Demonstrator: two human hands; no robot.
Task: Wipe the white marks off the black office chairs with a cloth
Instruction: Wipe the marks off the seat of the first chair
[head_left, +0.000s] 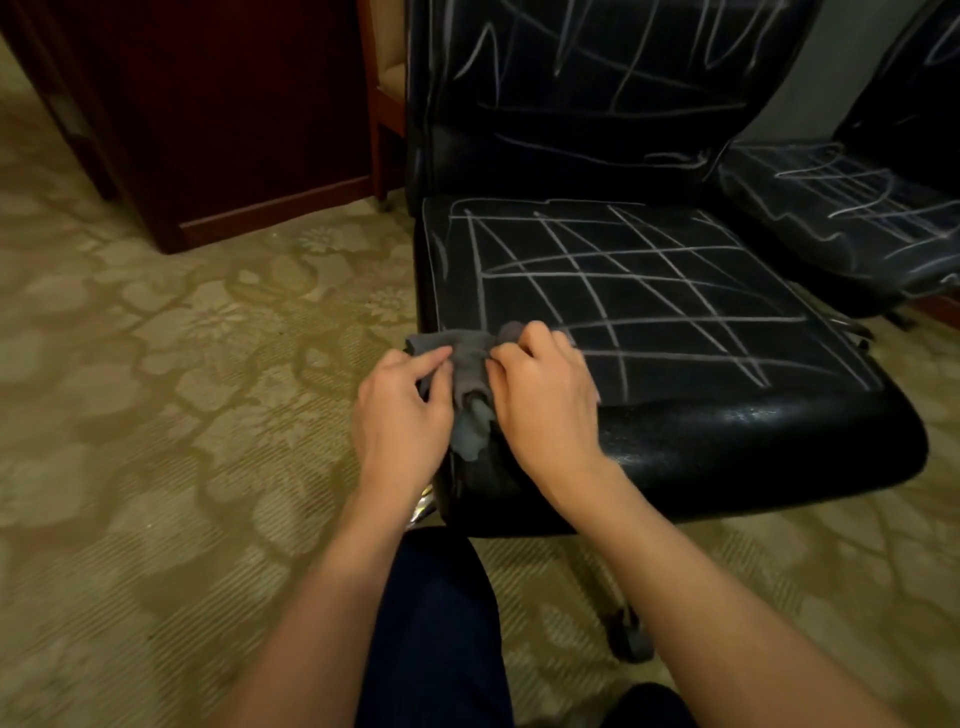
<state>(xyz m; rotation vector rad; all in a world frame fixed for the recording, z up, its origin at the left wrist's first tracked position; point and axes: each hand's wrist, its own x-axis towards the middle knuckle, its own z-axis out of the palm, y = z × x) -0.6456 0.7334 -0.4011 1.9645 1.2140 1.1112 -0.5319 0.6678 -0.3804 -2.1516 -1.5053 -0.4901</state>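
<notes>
A black office chair (753, 441) stands in front of me, its seat covered with a grid of white marks (623, 280) and its backrest (597, 93) scribbled with more white lines. A bunched grey cloth (470, 364) lies on the seat's front left corner. My left hand (400, 415) pinches the cloth's left side. My right hand (545, 395) grips its right side with curled fingers. A second black chair (841, 218) with white marks stands at the right.
A dark wooden cabinet (234, 130) stands at the back left, with a wooden chair leg (382, 156) beside it. Patterned beige carpet (156, 415) covers the floor. A chair caster (631, 639) sits near my knee (436, 623).
</notes>
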